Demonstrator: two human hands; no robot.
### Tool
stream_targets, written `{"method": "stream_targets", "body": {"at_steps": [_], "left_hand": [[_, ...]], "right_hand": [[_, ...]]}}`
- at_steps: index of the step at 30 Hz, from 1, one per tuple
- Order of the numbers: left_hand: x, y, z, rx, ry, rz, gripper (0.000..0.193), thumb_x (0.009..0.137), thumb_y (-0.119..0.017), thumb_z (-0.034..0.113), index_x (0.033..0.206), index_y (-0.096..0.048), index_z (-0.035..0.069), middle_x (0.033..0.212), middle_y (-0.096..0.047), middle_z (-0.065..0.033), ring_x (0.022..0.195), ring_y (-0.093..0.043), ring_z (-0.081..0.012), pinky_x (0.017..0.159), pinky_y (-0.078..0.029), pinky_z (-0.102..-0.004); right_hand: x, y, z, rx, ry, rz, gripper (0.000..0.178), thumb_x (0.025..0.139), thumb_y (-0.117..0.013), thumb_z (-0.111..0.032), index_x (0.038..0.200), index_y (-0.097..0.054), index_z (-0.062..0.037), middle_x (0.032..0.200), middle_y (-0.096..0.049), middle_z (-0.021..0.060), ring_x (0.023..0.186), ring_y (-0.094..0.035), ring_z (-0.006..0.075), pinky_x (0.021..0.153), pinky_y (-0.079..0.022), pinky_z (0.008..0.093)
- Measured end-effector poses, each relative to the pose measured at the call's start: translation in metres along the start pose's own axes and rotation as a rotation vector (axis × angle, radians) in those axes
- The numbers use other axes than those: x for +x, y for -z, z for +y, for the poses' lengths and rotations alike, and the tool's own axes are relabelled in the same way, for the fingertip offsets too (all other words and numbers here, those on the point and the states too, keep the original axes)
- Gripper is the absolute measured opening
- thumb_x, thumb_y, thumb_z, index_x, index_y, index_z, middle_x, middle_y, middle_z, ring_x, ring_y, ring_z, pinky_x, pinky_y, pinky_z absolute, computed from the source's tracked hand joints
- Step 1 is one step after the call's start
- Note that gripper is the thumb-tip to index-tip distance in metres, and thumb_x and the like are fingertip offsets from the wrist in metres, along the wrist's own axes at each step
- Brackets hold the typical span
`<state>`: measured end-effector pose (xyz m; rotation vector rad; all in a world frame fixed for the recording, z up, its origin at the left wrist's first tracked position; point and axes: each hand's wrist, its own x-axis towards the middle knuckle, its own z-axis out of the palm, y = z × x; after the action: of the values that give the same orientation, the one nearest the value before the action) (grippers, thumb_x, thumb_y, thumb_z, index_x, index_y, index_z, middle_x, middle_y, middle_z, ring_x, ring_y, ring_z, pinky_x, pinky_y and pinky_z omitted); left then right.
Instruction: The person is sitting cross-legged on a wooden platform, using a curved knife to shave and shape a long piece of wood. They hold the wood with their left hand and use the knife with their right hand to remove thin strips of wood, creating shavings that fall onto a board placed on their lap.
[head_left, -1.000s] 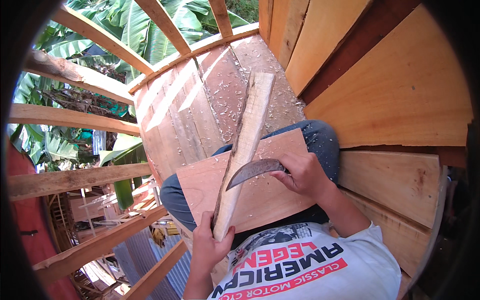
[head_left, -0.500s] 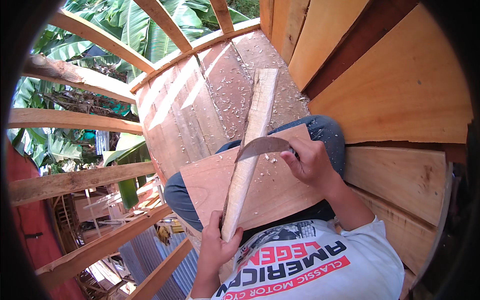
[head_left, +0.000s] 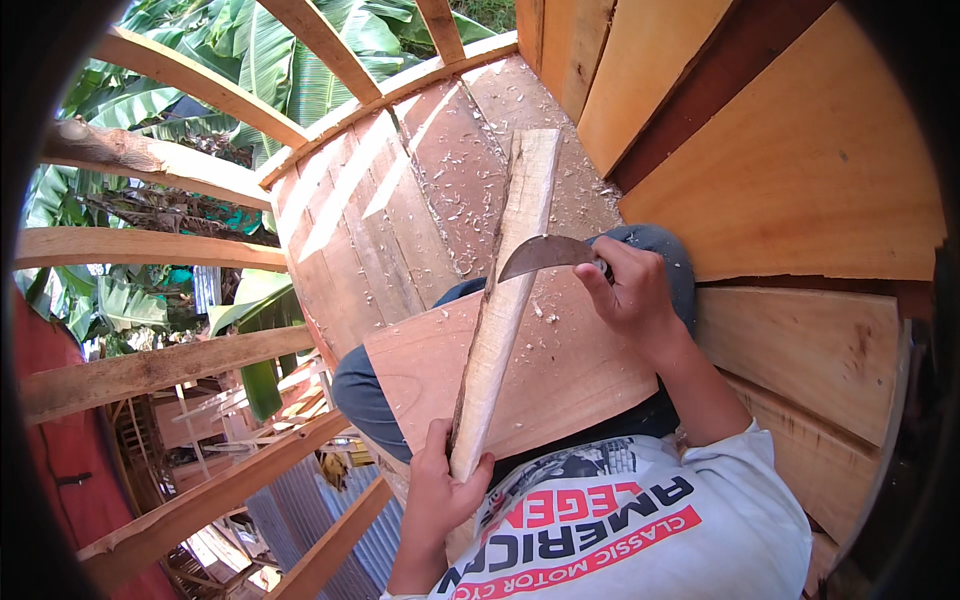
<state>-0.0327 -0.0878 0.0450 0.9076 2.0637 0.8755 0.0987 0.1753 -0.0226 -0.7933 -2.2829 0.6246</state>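
Note:
A long, rough strip of pale wood [head_left: 500, 330], with darker bark-like wood along its left edge, slants away from me over a flat board [head_left: 570, 350] on my lap. My left hand [head_left: 448, 480] grips the strip's near end, thumb on one side and fingers on the other. Closed round the handle of a curved knife [head_left: 545, 257] is my right hand [head_left: 632, 290]; the handle is mostly hidden in the fist. The dark blade lies across the strip about midway along it. A few shavings [head_left: 541, 312] rest on the board beside the strip.
Wood shavings are scattered over the plank floor [head_left: 380, 240] ahead. Stacked plank walls [head_left: 780, 160] rise close on my right. A slatted wooden railing [head_left: 160, 250] curves along the left, with banana leaves and corrugated sheets beyond it. My bent legs [head_left: 365, 395] flank the board.
My right hand and the knife have moved away from me along the strip, slightly to the right. The strip and my left hand have shifted only slightly.

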Motion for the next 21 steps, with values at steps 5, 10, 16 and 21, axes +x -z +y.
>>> {"method": "stream_targets", "body": {"at_steps": [5, 10, 16, 21], "left_hand": [[-0.004, 0.005, -0.004, 0.016, 0.035, -0.019, 0.035, 0.074, -0.070, 0.008, 0.101, -0.050, 0.000, 0.072, -0.061, -0.0169, 0.064, -0.063, -0.0231, 0.059, -0.047, -0.0313], [-0.003, 0.000, -0.003, -0.019, -0.007, -0.019, 0.036, 0.074, -0.070, 0.008, 0.102, -0.050, -0.001, 0.074, -0.062, -0.0175, 0.065, -0.063, -0.0227, 0.060, -0.048, -0.0309], [-0.006, 0.000, -0.006, -0.026, 0.014, -0.018, 0.036, 0.073, -0.070, 0.007, 0.103, -0.051, -0.001, 0.076, -0.063, -0.0174, 0.067, -0.065, -0.0222, 0.061, -0.048, -0.0314], [-0.004, 0.002, -0.007, -0.023, -0.026, -0.002, 0.038, 0.073, -0.071, 0.007, 0.105, -0.051, -0.001, 0.077, -0.063, -0.0177, 0.069, -0.065, -0.0215, 0.063, -0.049, -0.0313]], "right_hand": [[-0.011, -0.002, -0.014, -0.002, 0.255, -0.124, 0.044, 0.089, -0.061, -0.045, 0.068, -0.053, -0.0072, 0.056, -0.051, 0.0109, 0.051, -0.057, 0.0294, 0.045, -0.044, 0.0370], [-0.014, -0.001, -0.015, 0.029, 0.245, -0.107, 0.043, 0.088, -0.062, -0.045, 0.069, -0.055, -0.0070, 0.057, -0.051, 0.0111, 0.053, -0.058, 0.0290, 0.045, -0.043, 0.0369], [0.006, 0.004, 0.008, -0.033, 0.039, -0.044, 0.043, 0.086, -0.064, -0.046, 0.070, -0.056, -0.0064, 0.059, -0.053, 0.0125, 0.054, -0.059, 0.0309, 0.048, -0.044, 0.0384], [-0.011, 0.001, -0.018, 0.105, 0.195, -0.151, 0.043, 0.088, -0.064, -0.044, 0.072, -0.056, -0.0043, 0.058, -0.053, 0.0139, 0.053, -0.058, 0.0316, 0.048, -0.043, 0.0387]]}}
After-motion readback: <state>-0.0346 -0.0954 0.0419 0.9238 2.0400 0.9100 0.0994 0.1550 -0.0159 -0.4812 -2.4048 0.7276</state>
